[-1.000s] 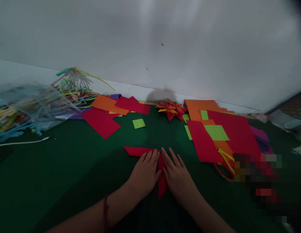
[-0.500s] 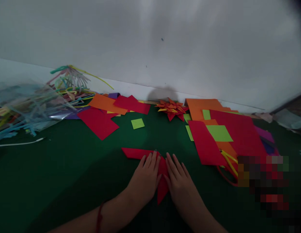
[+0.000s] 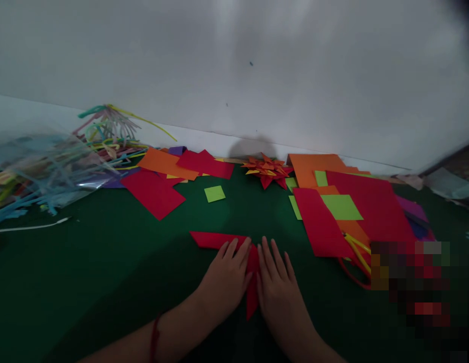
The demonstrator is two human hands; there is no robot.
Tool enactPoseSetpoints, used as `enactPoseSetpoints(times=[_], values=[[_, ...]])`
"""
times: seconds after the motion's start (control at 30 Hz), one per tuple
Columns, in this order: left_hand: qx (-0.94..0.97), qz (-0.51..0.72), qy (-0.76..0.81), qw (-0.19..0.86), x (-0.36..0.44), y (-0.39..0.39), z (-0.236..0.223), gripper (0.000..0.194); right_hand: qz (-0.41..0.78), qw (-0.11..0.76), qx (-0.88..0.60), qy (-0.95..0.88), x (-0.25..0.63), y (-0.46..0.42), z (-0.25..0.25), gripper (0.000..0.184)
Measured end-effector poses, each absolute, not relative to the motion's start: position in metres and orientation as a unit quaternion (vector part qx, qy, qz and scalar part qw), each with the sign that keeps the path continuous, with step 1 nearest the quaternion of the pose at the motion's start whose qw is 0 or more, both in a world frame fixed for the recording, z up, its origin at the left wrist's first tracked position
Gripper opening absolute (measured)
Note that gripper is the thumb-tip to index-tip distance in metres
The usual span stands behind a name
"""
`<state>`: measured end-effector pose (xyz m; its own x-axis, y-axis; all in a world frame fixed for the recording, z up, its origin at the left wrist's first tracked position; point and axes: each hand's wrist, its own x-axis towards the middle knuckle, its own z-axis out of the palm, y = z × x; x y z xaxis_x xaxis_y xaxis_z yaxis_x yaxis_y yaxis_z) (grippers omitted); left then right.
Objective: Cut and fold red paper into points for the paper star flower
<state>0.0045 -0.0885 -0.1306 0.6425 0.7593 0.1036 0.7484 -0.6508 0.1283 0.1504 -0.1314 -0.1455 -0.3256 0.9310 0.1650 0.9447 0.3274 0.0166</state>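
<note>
A folded piece of red paper [image 3: 215, 240] lies on the green table, one arm pointing left and another pointing down toward me. My left hand [image 3: 227, 272] rests flat over its corner, fingers stretched out and pressing on it. Along the paper's right edge lies my right hand [image 3: 278, 275], palm down with its fingers straight and slightly spread. The paper's middle is partly hidden under my left fingers. Beyond the hands sits a layered red and orange paper flower [image 3: 267, 170].
Red sheets [image 3: 154, 194] and a small green square [image 3: 214, 193] lie behind to the left. More sheets, one large and red [image 3: 374, 201], and yellow-handled scissors [image 3: 357, 249] are on the right. A plastic bag of pipe cleaners [image 3: 68, 161] is far left. A white wall [image 3: 181, 60] stands behind.
My right hand has shifted slightly left along the paper's edge, and the lower part of the paper looks narrower. My left fingers have moved slightly. The other things stay put.
</note>
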Motion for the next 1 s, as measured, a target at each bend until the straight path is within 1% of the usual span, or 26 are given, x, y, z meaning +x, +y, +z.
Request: enactPoseSetpoints(times=[0.2,0.3,0.37,0.53,0.6,0.7,0.87,1.0], values=[[0.898,0.090,0.429,0.043,0.002,-0.089,-0.130,0.044,-0.015,0.077,-0.562,-0.824,0.150,-0.127,-0.139,0.052],[0.891,0.097,0.441,0.035,0.002,-0.090,-0.130,0.044,0.003,0.105,-0.567,-0.817,0.150,-0.125,-0.136,0.051],[0.887,0.099,0.450,0.037,0.002,-0.091,-0.130,0.043,0.030,0.142,-0.567,-0.811,0.153,-0.122,-0.136,0.049],[0.884,0.110,0.452,0.052,-0.001,-0.091,-0.127,0.043,0.160,0.293,-0.587,-0.738,0.169,-0.108,-0.134,0.033],[0.891,0.116,0.435,0.063,-0.001,-0.090,-0.127,0.045,0.205,0.330,-0.587,-0.710,0.174,-0.102,-0.133,0.030],[0.899,0.124,0.411,0.082,0.000,-0.087,-0.128,0.045,0.255,0.352,-0.582,-0.688,0.177,-0.097,-0.132,0.032],[0.896,0.122,0.416,0.095,0.002,-0.084,-0.131,0.052,0.300,0.366,-0.600,-0.645,0.176,-0.096,-0.131,0.031],[0.910,0.101,0.393,0.086,0.001,-0.083,-0.128,0.056,0.423,0.390,-0.587,-0.570,0.174,-0.092,-0.128,0.029]])
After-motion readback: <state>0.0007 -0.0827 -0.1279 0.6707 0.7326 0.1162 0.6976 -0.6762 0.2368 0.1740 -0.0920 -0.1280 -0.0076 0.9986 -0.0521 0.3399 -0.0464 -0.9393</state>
